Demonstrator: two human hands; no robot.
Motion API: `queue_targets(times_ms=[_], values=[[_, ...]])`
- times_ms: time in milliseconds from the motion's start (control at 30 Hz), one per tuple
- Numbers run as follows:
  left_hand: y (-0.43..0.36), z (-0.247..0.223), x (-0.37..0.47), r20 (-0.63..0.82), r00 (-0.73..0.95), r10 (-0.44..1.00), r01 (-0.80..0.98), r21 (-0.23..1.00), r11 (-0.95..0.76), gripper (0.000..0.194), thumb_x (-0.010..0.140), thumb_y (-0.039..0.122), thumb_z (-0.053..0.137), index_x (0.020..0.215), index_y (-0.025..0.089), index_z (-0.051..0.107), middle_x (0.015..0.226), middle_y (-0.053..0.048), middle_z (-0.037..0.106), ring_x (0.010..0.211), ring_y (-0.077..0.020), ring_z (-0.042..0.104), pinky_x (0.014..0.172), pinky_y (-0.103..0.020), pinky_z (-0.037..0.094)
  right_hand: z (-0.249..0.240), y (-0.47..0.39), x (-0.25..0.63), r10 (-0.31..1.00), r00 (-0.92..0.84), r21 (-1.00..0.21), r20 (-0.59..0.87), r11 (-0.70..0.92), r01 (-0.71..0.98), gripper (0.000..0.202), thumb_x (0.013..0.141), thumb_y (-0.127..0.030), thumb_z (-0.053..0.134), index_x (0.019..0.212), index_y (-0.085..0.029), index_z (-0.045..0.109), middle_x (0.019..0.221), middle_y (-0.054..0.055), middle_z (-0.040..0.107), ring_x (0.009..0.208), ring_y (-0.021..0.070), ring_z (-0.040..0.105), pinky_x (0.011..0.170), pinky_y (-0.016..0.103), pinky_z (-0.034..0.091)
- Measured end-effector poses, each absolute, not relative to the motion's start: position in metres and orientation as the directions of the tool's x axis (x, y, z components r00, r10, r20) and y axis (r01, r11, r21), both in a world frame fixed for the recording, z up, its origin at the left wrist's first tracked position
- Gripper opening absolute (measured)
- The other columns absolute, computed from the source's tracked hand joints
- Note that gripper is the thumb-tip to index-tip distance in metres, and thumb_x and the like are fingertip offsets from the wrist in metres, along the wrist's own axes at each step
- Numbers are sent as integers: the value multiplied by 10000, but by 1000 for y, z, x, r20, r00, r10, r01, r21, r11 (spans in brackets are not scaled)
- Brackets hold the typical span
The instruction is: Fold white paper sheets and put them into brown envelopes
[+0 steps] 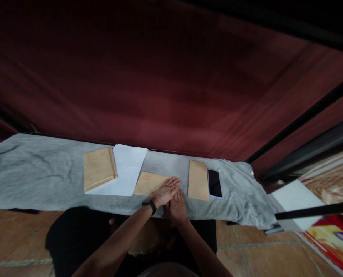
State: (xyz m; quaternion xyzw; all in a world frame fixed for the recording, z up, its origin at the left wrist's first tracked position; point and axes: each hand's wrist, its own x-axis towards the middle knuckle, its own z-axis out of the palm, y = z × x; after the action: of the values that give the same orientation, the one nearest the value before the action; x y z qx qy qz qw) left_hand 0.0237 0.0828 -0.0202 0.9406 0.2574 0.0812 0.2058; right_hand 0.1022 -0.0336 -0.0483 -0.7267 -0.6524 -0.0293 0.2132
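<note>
A brown paper envelope (148,184) lies flat near the front of the grey cloth, with a small red print at its upper left. My left hand (167,191), a dark band on its wrist, rests flat across the envelope's right part with fingers stretched out. Beside it and partly under its fingers, my right hand (177,206) lies flat at the envelope's right end, which the two hands cover. To the left, a stack of brown envelopes (99,168) sits partly on white paper sheets (129,165). Another brown envelope (198,180) lies to the right of my hands.
A phone (215,183) with a dark screen lies beside the right envelope. Grey cloth (44,169) covers the narrow bench, and a dark red panel (159,96) rises behind it. At far right are a white sheet (296,198), a dark bar (315,211) and a red-and-yellow box (333,238).
</note>
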Motion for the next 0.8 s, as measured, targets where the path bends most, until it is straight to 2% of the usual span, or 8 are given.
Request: queue_targets(times_ms=[200, 400, 500, 633, 700, 800], values=[[86, -24, 33, 1, 867, 498, 456, 399, -795, 537, 1061, 422, 168, 1517, 234, 381, 1595, -11, 362, 1494, -144, 254, 1229, -366, 145, -40, -51, 106, 931, 81, -242, 356, 8, 970, 506, 993, -377, 476, 1424, -112, 499, 1499, 184, 475, 1422, 273, 398, 1161, 455, 352], [80, -21, 30, 31, 873, 487, 450, 335, -828, 530, 1060, 423, 194, 1535, 243, 343, 1614, -3, 323, 1506, -144, 215, 1237, -368, 93, -44, -76, 106, 923, -2, -193, 385, 83, 978, 583, 977, -427, 511, 1433, -63, 478, 1471, 203, 502, 1436, 296, 371, 1166, 454, 360], [75, -16, 28, 54, 869, 492, 454, 310, -835, 535, 1057, 434, 208, 1547, 247, 314, 1612, -10, 327, 1507, -151, 214, 1240, -385, 87, -43, -84, 109, 929, -41, -207, 369, 125, 970, 589, 969, -420, 524, 1437, -68, 476, 1460, 196, 516, 1428, 305, 383, 1155, 465, 379], [64, -11, 11, 104, 867, 487, 437, 312, -844, 507, 1058, 423, 251, 1529, 261, 349, 1599, -11, 356, 1499, -164, 248, 1235, -406, 141, -38, -87, 120, 954, -62, -333, 295, 163, 929, 486, 967, -287, 468, 1428, -142, 511, 1462, 143, 527, 1408, 280, 420, 1149, 489, 391], [56, -9, -4, 133, 873, 469, 411, 316, -855, 487, 1055, 403, 296, 1516, 267, 373, 1589, -10, 376, 1494, -169, 265, 1231, -405, 171, -35, -86, 128, 962, -32, -457, 270, 157, 876, 441, 967, -222, 406, 1374, -197, 576, 1413, 101, 580, 1365, 249, 478, 1143, 484, 406], [43, -6, -25, 165, 872, 460, 397, 308, -865, 493, 1050, 388, 337, 1527, 264, 347, 1588, -12, 380, 1495, -175, 262, 1230, -405, 189, -32, -78, 137, 964, 85, -651, 251, 103, 752, 415, 978, -209, 353, 1238, -244, 675, 1278, 66, 677, 1241, 218, 592, 1083, 443, 476]])
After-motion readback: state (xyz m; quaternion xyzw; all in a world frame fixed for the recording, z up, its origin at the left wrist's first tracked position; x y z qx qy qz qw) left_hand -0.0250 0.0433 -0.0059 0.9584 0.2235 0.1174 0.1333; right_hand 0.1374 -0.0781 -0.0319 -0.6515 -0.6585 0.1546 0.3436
